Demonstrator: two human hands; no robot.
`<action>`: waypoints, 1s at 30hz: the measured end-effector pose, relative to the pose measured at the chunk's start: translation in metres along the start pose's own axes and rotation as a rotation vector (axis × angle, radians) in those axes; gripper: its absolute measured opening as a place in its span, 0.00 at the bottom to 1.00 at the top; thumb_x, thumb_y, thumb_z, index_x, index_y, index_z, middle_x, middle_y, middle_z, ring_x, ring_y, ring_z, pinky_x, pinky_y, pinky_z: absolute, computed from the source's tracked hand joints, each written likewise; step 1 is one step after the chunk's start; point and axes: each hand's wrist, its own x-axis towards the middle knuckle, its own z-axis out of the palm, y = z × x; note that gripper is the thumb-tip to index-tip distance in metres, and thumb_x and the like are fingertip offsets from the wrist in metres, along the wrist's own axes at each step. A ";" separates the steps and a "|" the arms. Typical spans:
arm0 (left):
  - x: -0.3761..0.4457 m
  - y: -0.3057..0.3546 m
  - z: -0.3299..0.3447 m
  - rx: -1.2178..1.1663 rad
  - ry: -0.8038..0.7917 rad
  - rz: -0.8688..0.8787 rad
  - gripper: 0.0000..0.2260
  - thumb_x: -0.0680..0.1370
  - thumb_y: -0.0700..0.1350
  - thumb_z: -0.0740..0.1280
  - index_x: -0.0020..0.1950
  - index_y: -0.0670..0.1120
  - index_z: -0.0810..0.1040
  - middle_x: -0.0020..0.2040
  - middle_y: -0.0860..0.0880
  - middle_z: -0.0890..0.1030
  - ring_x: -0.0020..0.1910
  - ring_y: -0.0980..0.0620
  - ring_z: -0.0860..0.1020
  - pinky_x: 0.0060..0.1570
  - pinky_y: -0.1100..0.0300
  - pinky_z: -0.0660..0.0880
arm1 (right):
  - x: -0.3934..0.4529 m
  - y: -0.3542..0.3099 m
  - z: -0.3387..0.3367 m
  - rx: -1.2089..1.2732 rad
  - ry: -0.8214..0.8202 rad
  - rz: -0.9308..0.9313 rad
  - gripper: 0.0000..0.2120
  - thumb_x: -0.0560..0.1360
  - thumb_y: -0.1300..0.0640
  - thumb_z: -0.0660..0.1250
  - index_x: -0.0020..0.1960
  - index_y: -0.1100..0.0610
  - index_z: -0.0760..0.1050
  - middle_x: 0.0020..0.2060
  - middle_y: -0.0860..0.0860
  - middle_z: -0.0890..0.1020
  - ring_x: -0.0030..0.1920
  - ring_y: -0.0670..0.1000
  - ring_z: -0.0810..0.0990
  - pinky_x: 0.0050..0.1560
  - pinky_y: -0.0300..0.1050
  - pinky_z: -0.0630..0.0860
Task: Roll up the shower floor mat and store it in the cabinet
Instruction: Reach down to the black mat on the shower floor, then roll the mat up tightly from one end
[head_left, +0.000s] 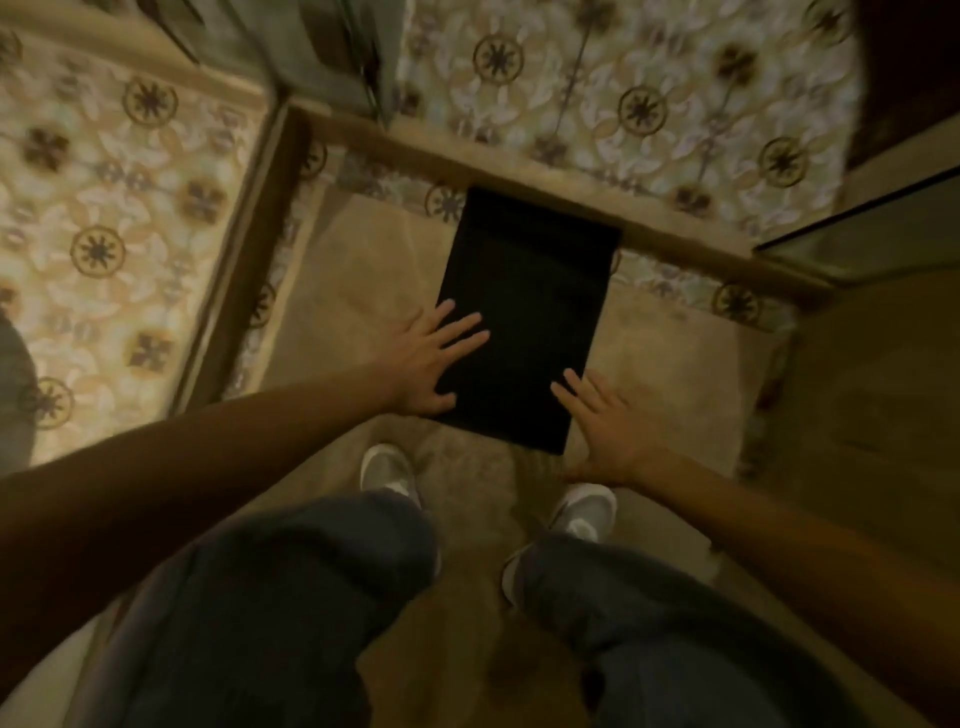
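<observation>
A black rectangular floor mat (530, 312) lies flat and unrolled on the beige shower floor, its far end against the tiled wall base. My left hand (434, 358) rests with spread fingers on the mat's near left part, the thumb at its near edge. My right hand (608, 431) hovers with fingers apart at the mat's near right corner, fingertips over its edge. Neither hand grips anything. No cabinet is in view.
Patterned floral tile walls (649, 104) enclose the shower at the left and back. A glass panel edge (857, 239) stands at the right. My two grey shoes (389, 473) and dark trouser legs are just short of the mat's near edge. The picture is blurred.
</observation>
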 end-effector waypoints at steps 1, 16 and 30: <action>0.017 -0.007 0.020 0.010 -0.026 0.014 0.40 0.77 0.63 0.61 0.80 0.57 0.38 0.82 0.50 0.43 0.79 0.40 0.43 0.76 0.39 0.51 | 0.020 0.006 0.020 -0.019 0.001 -0.026 0.57 0.69 0.29 0.70 0.82 0.48 0.37 0.82 0.49 0.39 0.80 0.54 0.37 0.80 0.57 0.47; 0.094 -0.017 0.208 0.053 0.090 0.340 0.26 0.77 0.54 0.66 0.73 0.47 0.66 0.64 0.42 0.69 0.57 0.45 0.70 0.51 0.49 0.75 | 0.148 0.048 0.196 -0.041 0.496 -0.384 0.24 0.73 0.50 0.75 0.66 0.58 0.78 0.60 0.60 0.79 0.54 0.59 0.79 0.43 0.53 0.81; 0.075 -0.008 0.208 -0.117 0.279 0.355 0.13 0.78 0.43 0.66 0.61 0.41 0.80 0.51 0.43 0.83 0.47 0.44 0.83 0.43 0.50 0.81 | 0.118 0.046 0.220 0.141 0.634 -0.245 0.19 0.76 0.63 0.73 0.66 0.59 0.77 0.48 0.55 0.83 0.42 0.56 0.81 0.36 0.50 0.80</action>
